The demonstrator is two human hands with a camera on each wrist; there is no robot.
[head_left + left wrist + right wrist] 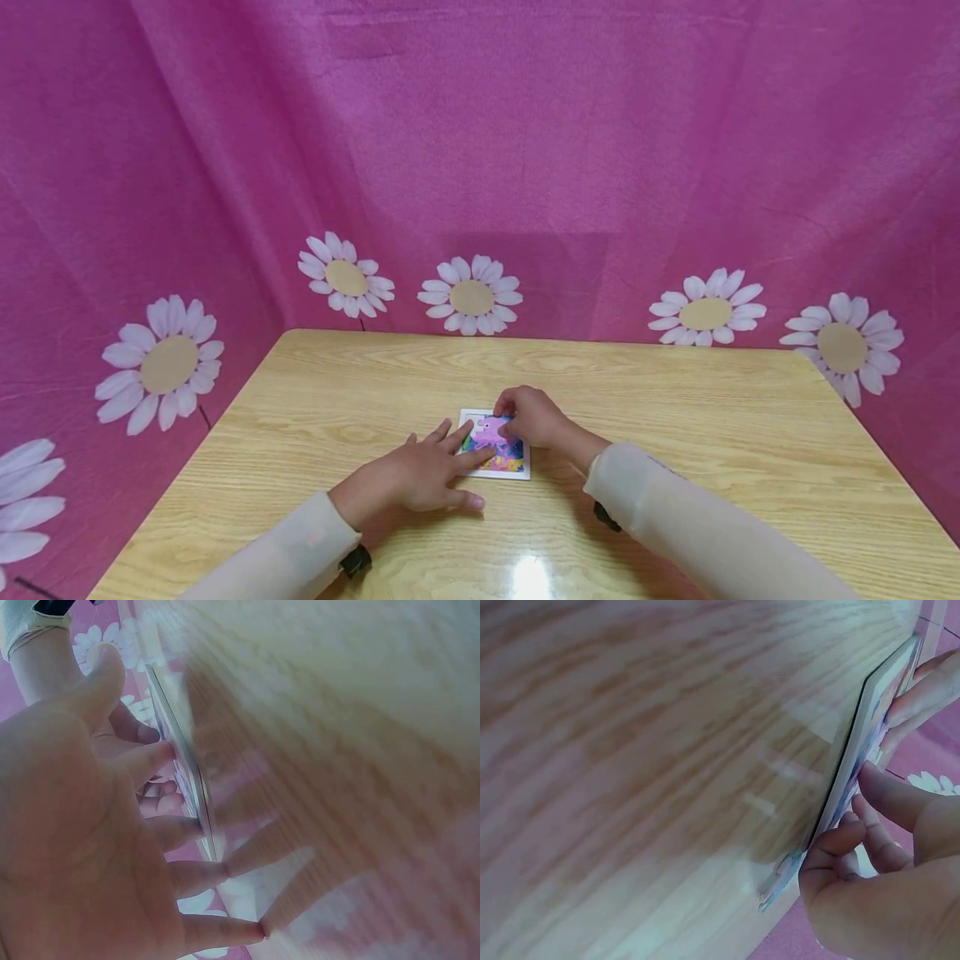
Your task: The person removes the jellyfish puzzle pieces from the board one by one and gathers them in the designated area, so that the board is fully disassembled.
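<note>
A small white-framed jigsaw puzzle [489, 473] lies flat on the table, its picture showing a pink sea creature over blue, green and yellow. A pale gap shows at the picture's upper left. My left hand [427, 475] spreads over the left side, index and middle fingertips on the puzzle, thumb near the front edge. Over the far right corner, my right hand [528, 417] curls its fingers and thumb down at a puzzle piece. The right wrist view shows its thumb [892, 796] touching the picture, and a thin bluish piece [780, 881] jutting past the far edge beside the curled fingers.
The wooden table [337, 392] has a glossy top with a bright reflection near its front. Pink cloth [480, 150] with large white daisies hangs behind it and along the sides. Dark bands [355, 561] sit at the sleeves' cuffs.
</note>
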